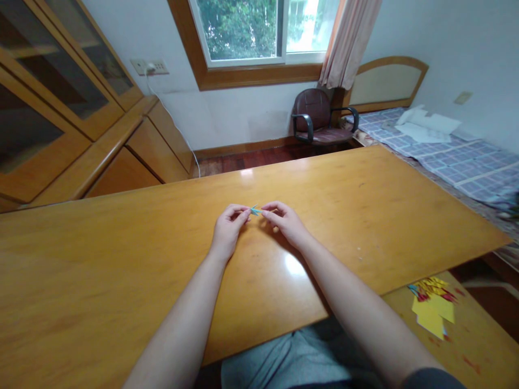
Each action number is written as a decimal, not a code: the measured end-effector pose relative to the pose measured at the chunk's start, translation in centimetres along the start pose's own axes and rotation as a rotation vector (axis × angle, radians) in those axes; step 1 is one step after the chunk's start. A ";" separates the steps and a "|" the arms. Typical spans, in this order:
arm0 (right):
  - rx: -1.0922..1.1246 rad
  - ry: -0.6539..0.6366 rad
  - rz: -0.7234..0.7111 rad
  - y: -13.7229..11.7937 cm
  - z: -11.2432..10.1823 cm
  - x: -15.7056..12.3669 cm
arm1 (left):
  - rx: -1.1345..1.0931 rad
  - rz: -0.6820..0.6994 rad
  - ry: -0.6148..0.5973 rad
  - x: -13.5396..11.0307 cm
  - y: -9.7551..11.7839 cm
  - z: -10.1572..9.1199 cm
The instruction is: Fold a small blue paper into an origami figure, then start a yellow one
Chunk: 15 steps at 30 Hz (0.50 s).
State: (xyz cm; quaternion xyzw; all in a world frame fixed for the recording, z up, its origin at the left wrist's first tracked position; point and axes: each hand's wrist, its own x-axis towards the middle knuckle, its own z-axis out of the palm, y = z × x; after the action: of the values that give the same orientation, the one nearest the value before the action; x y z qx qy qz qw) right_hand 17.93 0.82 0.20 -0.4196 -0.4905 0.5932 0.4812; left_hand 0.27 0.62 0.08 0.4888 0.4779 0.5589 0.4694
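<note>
A small light-blue folded paper piece (255, 210) with thin pointed ends is held between my two hands, just above the wooden table (121, 270). My left hand (229, 229) pinches its left side between thumb and fingertips. From the other side, my right hand (285, 220) pinches its right end between thumb and index finger. The fingertips cover both ends of the paper, so its full shape is hidden.
On a lower surface at the right lie yellow paper sheets (430, 319) and a pile of small yellow, red and blue folded pieces (436, 286). Beyond the table stand an armchair (314, 116), a bed (446, 146) and a wooden cabinet (109, 162).
</note>
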 end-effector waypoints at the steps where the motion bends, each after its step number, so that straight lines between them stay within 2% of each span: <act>1: -0.015 -0.009 0.005 0.0 0.0 0.0 | 0.001 -0.003 -0.006 0.0 0.0 0.0; 15: -0.079 -0.114 0.035 -0.6 0.1 -0.3 | -0.109 -0.030 -0.032 -0.2 0.0 0.4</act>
State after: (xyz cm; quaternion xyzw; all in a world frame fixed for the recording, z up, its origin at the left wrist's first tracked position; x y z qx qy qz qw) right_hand 17.93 0.58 0.80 -0.4122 -0.5328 0.6045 0.4252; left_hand 0.67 0.46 0.11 0.4644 0.4465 0.5691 0.5110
